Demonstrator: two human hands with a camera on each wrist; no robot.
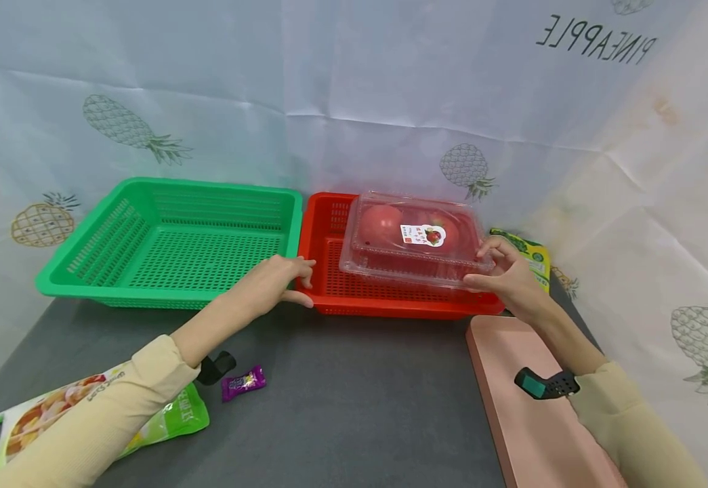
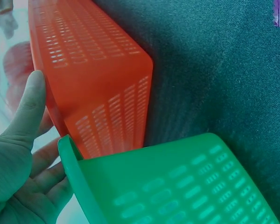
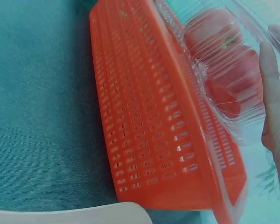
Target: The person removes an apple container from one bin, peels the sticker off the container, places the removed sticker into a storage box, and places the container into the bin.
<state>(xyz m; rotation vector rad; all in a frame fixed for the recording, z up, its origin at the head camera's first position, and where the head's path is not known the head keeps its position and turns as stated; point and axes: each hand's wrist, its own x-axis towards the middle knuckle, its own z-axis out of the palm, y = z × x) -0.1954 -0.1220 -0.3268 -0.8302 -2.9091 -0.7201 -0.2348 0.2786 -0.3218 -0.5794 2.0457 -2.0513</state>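
Note:
A clear plastic box of tomatoes [image 1: 384, 227] with a white label lies tilted over the red basket [image 1: 390, 310], partly inside it. My right hand [image 1: 512, 281] grips the box's right end, thumb in front; in the right wrist view, fingers [image 3: 270, 79] lie along the clear plastic. My left hand [image 1: 280, 281] is at the red basket's front left corner, fingers loosely bent and apart from the thumb. In the left wrist view the thumb [image 2: 30, 102] touches the red rim, and the other fingers are partly hidden behind the rims.
A green basket [image 1: 207, 295] stands left of the red one, their rims meeting. Beneath my left forearm lie a food bag [image 1: 177, 413] and a purple wrapped sweet [image 1: 244, 383]. A pink box [image 1: 506, 352] is under my right forearm; a yellow-green packet [image 1: 539, 261] sits behind.

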